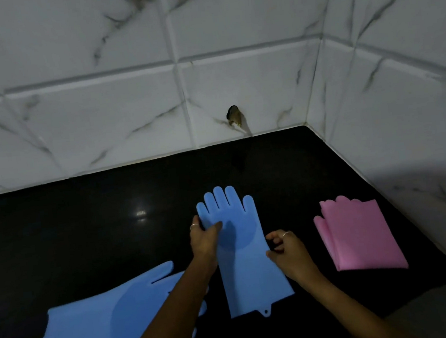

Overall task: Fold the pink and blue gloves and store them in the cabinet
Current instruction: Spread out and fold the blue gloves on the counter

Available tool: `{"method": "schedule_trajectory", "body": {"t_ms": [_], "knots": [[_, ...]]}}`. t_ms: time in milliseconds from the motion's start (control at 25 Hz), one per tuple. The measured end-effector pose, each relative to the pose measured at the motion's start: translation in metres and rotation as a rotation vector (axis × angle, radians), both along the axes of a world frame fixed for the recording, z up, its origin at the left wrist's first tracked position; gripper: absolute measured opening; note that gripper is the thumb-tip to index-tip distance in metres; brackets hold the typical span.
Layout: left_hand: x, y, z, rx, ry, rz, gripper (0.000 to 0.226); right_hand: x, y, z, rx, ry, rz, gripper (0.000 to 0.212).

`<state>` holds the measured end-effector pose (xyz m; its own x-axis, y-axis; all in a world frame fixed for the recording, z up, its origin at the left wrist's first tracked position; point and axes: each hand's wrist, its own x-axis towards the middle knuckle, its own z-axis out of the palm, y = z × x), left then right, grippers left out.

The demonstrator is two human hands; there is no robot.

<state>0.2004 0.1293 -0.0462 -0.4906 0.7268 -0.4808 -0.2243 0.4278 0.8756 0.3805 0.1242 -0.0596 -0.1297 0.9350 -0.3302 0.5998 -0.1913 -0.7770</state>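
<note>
A blue glove [242, 250] lies flat on the black counter [84, 226], fingers pointing at the wall. My left hand [205, 240] grips its left edge near the palm, thumb on top. My right hand [287, 253] pinches its right edge at the wrist part. A second blue glove [102, 316] lies flat at the lower left, partly under my left forearm. The pink gloves [360, 236] sit folded together at the right of the counter.
White marble-look tiled walls [126, 110] close the counter at the back and at the right, meeting in a corner. A small chipped hole [234, 116] shows in the back wall. No cabinet is in view.
</note>
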Motion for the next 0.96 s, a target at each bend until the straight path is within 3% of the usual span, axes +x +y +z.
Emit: {"method": "schedule_trajectory", "body": {"t_ms": [440, 560, 640, 800, 960], "knots": [[-0.076, -0.073, 0.022, 0.036, 0.047, 0.049, 0.044, -0.025, -0.007, -0.012, 0.169, 0.015, -0.078, 0.044], [-0.101, -0.090, 0.024, 0.049, 0.063, 0.077, 0.037, -0.037, -0.018, -0.007, 0.291, -0.186, -0.096, 0.043], [-0.115, -0.102, 0.025, 0.034, 0.088, 0.104, 0.033, -0.058, -0.029, -0.002, 0.410, -0.272, -0.021, 0.041], [-0.146, -0.134, 0.025, -0.018, 0.133, 0.148, 0.031, -0.125, -0.065, 0.006, 0.525, -0.123, 0.296, 0.034], [-0.188, -0.175, 0.020, -0.143, 0.336, 0.159, 0.036, -0.184, -0.107, -0.006, 0.442, -0.246, 0.511, 0.049]]}}
